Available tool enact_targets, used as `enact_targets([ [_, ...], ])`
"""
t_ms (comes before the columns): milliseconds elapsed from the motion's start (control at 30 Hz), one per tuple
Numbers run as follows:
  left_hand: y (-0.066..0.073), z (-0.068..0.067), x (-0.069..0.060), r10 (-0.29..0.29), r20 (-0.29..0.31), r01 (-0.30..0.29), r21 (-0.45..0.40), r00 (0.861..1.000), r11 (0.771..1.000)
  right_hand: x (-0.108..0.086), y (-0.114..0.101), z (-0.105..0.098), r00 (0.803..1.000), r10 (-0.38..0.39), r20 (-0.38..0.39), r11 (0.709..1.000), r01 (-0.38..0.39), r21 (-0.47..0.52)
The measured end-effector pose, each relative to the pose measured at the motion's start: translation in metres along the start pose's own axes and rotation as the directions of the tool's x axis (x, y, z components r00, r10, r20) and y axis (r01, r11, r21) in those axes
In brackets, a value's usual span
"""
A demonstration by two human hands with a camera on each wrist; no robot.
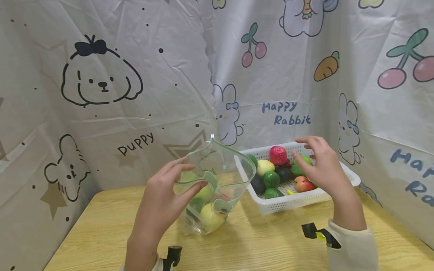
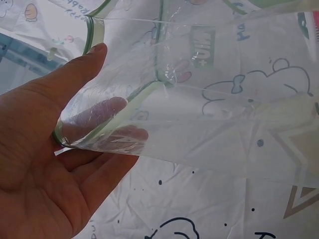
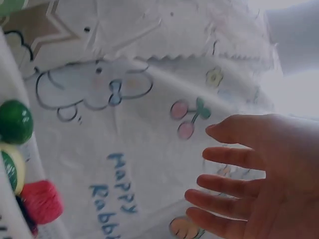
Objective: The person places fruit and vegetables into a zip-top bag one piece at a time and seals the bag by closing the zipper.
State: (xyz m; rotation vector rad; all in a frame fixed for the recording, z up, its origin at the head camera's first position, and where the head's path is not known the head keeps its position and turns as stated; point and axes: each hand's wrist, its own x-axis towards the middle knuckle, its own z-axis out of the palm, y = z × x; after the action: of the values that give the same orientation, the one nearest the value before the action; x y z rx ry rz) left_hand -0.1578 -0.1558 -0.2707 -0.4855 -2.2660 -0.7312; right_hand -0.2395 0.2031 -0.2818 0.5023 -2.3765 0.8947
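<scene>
At the table's middle stands a clear zip bag (image 1: 234, 171) with a green-edged mouth spread wide. Green and yellowish fruit (image 1: 211, 217) shows through its lower part. My left hand (image 1: 166, 190) holds the bag's left rim; in the left wrist view, the hand (image 2: 75, 129) has its thumb and fingers about the green edge. Above the white basket (image 1: 281, 207) hangs my right hand (image 1: 320, 163), its fingers spread and holding nothing. The basket bears a dark pink fruit (image 1: 278, 155), a red-yellow fruit (image 1: 304, 184), a pale yellow fruit (image 1: 265, 167) and several green and dark ones.
The wooden table (image 1: 264, 244) reaches back to a printed cloth (image 1: 162, 94) that hangs along the back and sides. The basket's left side stands close behind the bag's right side.
</scene>
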Motion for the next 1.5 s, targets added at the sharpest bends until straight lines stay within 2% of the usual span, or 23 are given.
enact_targets([
  [100, 0.000, 0.000, 0.000, 0.001, 0.001, -0.001, -0.002, 1.000, 1.000, 0.002, 0.020, 0.002, 0.992, 0.102, 0.067, 0.994, -0.100, -0.040],
  [233, 0.000, 0.000, 0.000, -0.006, 0.010, 0.006, 0.000, 1.000, 1.000, 0.004, 0.048, 0.012, 0.959, 0.232, 0.163, 0.971, -0.218, -0.099],
  [467, 0.000, 0.002, 0.000, -0.013, 0.019, 0.013, 0.000, 1.000, 1.000, 0.003, 0.087, 0.033, 0.909, 0.331, 0.253, 0.936, -0.283, -0.207],
  [533, 0.000, 0.002, 0.000, -0.014, 0.018, 0.014, -0.001, 1.000, 1.000, 0.002, 0.092, 0.037, 0.887, 0.382, 0.258, 0.911, -0.316, -0.264],
  [700, -0.001, 0.002, -0.001, -0.011, 0.015, 0.011, 0.002, 1.000, 1.000, -0.002, 0.101, 0.044, 0.799, 0.539, 0.267, 0.827, -0.441, -0.349],
  [767, -0.001, 0.002, 0.000, -0.011, 0.016, 0.011, 0.004, 1.000, 1.000, -0.004, 0.104, 0.046, 0.773, 0.573, 0.272, 0.807, -0.472, -0.356],
  [800, 0.000, 0.002, 0.000, -0.011, 0.016, 0.011, 0.004, 1.000, 1.000, -0.004, 0.105, 0.046, 0.769, 0.578, 0.273, 0.803, -0.477, -0.358],
  [867, -0.001, 0.002, 0.000, -0.011, 0.018, 0.011, 0.004, 1.000, 1.000, -0.005, 0.106, 0.048, 0.768, 0.582, 0.267, 0.799, -0.481, -0.360],
  [967, -0.001, 0.002, 0.000, -0.009, 0.019, 0.009, 0.003, 1.000, 1.000, -0.006, 0.107, 0.048, 0.783, 0.571, 0.246, 0.803, -0.470, -0.366],
  [1067, -0.001, 0.002, -0.001, -0.006, 0.017, 0.006, 0.000, 1.000, 1.000, -0.006, 0.108, 0.048, 0.804, 0.541, 0.246, 0.819, -0.438, -0.370],
  [1233, -0.001, 0.003, -0.001, 0.005, 0.009, -0.005, -0.006, 1.000, 1.000, -0.005, 0.108, 0.049, 0.826, 0.493, 0.275, 0.849, -0.388, -0.358],
  [1400, -0.002, 0.003, -0.001, 0.009, 0.004, -0.009, -0.004, 1.000, 1.000, -0.003, 0.106, 0.054, 0.837, 0.447, 0.314, 0.879, -0.346, -0.328],
  [1500, -0.001, 0.002, -0.001, 0.011, 0.003, -0.011, -0.006, 1.000, 1.000, -0.002, 0.102, 0.059, 0.834, 0.423, 0.355, 0.894, -0.322, -0.310],
])
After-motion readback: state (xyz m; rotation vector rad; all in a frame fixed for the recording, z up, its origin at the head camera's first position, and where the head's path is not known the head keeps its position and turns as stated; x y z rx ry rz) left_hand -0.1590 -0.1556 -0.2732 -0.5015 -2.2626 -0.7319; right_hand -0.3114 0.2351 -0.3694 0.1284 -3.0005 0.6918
